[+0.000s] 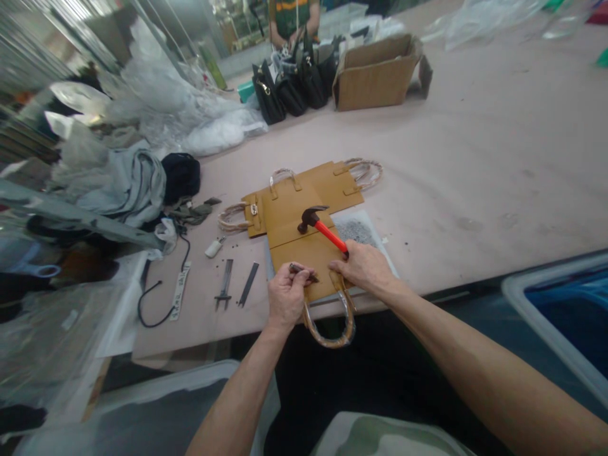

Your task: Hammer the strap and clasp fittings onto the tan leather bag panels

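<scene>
My right hand grips a hammer by its red handle, the dark head raised over a tan leather bag panel. Pinched in my left hand is a short metal punch, held slantwise with its tip near the panel. Whether the tip touches the leather, I cannot tell. A plastic-wrapped handle on the panel loops over the table edge below my hands. More tan panels with wrapped handles lie just beyond, and a pale slab shows partly under them.
Left of the panels lie a caliper-like tool, a dark flat strip, a white tag and a black cord. Farther back stand black handbags and a cardboard box. Another person is behind the bags.
</scene>
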